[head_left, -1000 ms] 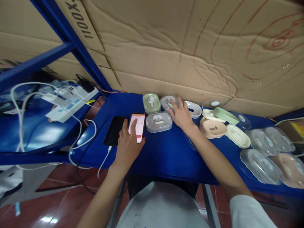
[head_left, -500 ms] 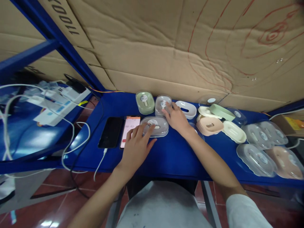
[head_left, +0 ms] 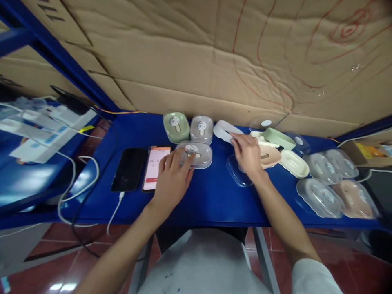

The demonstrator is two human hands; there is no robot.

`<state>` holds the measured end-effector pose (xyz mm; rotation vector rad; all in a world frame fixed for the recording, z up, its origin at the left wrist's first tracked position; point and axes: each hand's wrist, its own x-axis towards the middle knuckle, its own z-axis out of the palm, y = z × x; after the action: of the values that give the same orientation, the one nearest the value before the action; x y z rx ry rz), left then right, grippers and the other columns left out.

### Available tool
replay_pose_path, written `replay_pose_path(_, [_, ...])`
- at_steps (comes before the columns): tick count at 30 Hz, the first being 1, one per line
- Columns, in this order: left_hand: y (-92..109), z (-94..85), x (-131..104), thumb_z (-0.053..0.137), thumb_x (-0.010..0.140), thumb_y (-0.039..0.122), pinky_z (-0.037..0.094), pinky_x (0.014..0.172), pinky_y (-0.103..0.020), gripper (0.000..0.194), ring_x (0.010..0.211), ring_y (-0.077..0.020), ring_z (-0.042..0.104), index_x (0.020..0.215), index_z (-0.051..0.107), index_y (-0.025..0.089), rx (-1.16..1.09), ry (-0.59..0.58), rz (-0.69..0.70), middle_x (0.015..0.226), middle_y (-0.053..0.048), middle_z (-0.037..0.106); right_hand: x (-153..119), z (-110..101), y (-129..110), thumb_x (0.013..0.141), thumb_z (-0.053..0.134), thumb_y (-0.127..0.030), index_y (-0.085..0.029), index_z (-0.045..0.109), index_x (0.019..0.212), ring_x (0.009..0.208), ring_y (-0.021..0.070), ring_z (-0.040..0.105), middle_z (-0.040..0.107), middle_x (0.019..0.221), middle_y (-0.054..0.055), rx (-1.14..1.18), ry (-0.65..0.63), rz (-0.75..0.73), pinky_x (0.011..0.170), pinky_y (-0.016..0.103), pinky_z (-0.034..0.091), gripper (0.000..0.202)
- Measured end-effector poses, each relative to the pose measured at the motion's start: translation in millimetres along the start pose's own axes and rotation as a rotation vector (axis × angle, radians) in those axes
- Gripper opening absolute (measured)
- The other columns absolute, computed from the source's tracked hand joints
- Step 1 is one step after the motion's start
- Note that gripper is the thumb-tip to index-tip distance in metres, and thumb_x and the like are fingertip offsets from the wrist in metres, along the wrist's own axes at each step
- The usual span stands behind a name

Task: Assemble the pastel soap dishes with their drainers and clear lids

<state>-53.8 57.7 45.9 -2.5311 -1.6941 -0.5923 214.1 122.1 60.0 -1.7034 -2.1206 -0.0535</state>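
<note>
My left hand (head_left: pixel 175 173) rests with fingers apart on the left part of a lidded grey case (head_left: pixel 202 153). My right hand (head_left: pixel 248 155) has its fingers pressed together at the right end of a white slotted tray (head_left: pixel 225 130), which is tilted. Behind the grey case sit a lidded green case (head_left: pixel 176 127) and another lidded grey case (head_left: pixel 201 127). A clear lid (head_left: pixel 235 173) lies under and left of my right wrist. Partly hidden by my right hand is a peach slotted piece (head_left: pixel 271 157).
Right of my hand lie a green frame (head_left: pixel 279 139), a cream tray (head_left: pixel 294 163) and several lidded cases (head_left: pixel 320 198). On the left are a black phone (head_left: pixel 127 169), a lit phone (head_left: pixel 151 179), cables and a power strip (head_left: pixel 45 141). Cardboard (head_left: pixel 171 53) stands behind.
My right hand has moved right from the rear grey case to the white tray, whose right end is now gripped and which is tilted. My left hand stays on the front grey case.
</note>
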Motion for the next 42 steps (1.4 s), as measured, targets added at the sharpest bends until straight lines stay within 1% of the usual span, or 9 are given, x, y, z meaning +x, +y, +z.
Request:
replay_pose_path(3, [33.3,6.7,-8.3,0.050,0.100,0.004,0.047,0.119,-0.055,0.055,0.148,-0.0348,0.055,0.151,0.061,0.023,-0.086,-0.060,0.196,0.160,-0.016,0.057,-32.6,-29.3,-7.8,0.113,0.043,-0.037,-0.024,0.071,0.137,0.124,0.0278,0.069,0.077,0.131,0.009,0.128,0.182,-0.011,0.112,0.048,0.050,0.039])
replay_pose_path(7, [78.6,25.5,-7.1,0.051,0.095,-0.002,0.034,0.131,-0.054,0.072,0.162,-0.0308,0.038,0.163,0.047,0.022,-0.188,-0.231,0.473,0.175,-0.012,0.039,-114.8,-63.5,-4.0,0.107,0.058,-0.031,-0.030,0.070,0.140,0.109,0.0300,0.074,0.079,0.121,0.008,0.166,0.378,0.083,0.098,0.048,0.057,0.035])
replay_pose_path(12, [97.5,35.9,-11.2,0.053,0.102,0.007,0.046,0.117,-0.064,0.057,0.144,-0.0377,0.058,0.157,0.056,0.023,-0.148,-0.290,0.397,0.161,-0.017,0.056,-220.2,-56.5,4.4,0.102,0.062,-0.022,-0.039,0.061,0.152,0.100,0.0346,0.074,0.078,0.116,0.009,0.088,0.378,0.220,0.087,0.053,0.056,0.054])
replay_pose_path(16, [95.6,34.9,-21.9,0.052,0.105,0.010,0.058,0.099,-0.055,0.054,0.128,-0.0381,0.068,0.157,0.055,0.019,-0.128,-0.261,0.249,0.149,-0.022,0.064,-254.7,-35.2,3.7,0.101,0.062,-0.017,-0.043,0.056,0.156,0.096,0.0335,0.075,0.080,0.111,0.006,0.022,0.241,0.135,0.089,0.057,0.053,0.061])
replay_pose_path(21, [101.1,27.7,-23.5,0.044,0.100,0.000,0.048,0.117,-0.057,0.069,0.154,-0.0366,0.049,0.166,0.042,0.019,-0.309,-0.252,0.368,0.173,-0.021,0.039,-224.7,-35.3,22.1,0.103,0.057,-0.015,-0.036,0.060,0.151,0.115,0.0271,0.075,0.079,0.126,0.003,0.234,0.011,-0.074,0.106,0.053,0.055,0.052])
replay_pose_path(26, [100.0,18.7,-39.2,0.051,0.109,0.019,0.034,0.129,-0.060,0.040,0.155,-0.0299,0.048,0.147,0.061,0.026,-0.408,-0.333,0.497,0.160,-0.009,0.059,-168.4,-35.0,71.2,0.109,0.047,-0.029,-0.027,0.075,0.127,0.115,0.0265,0.074,0.079,0.123,0.008,0.127,-0.020,-0.027,0.097,0.046,0.060,0.033])
replay_pose_path(29, [87.2,18.9,-58.1,0.052,0.110,0.019,0.038,0.127,-0.059,0.037,0.151,-0.0295,0.052,0.145,0.063,0.025,-0.393,-0.281,0.444,0.156,-0.009,0.062,-150.0,-24.1,90.1,0.111,0.042,-0.035,-0.023,0.071,0.137,0.117,0.0306,0.072,0.075,0.134,0.014,-0.017,-0.054,-0.008,0.094,0.048,0.059,0.041])
replay_pose_path(35, [62.2,18.8,-85.5,0.051,0.108,0.010,0.043,0.122,-0.057,0.044,0.151,-0.0296,0.052,0.147,0.062,0.025,-0.386,-0.162,0.305,0.157,-0.012,0.061,-133.0,-11.9,91.4,0.111,0.041,-0.032,-0.014,0.063,0.145,0.131,0.0374,0.062,0.069,0.141,0.022,-0.168,0.011,0.045,0.105,0.055,0.049,0.045])
replay_pose_path(42, [53.9,18.9,-78.9,0.051,0.107,0.007,0.046,0.116,-0.051,0.041,0.143,-0.0290,0.059,0.141,0.066,0.024,-0.345,-0.105,0.303,0.149,-0.011,0.067,-112.9,-31.6,96.7,0.111,0.045,-0.029,-0.018,0.075,0.119,0.107,0.0319,0.071,0.080,0.112,0.014,-0.235,-0.028,0.034,0.106,0.053,0.043,0.033])
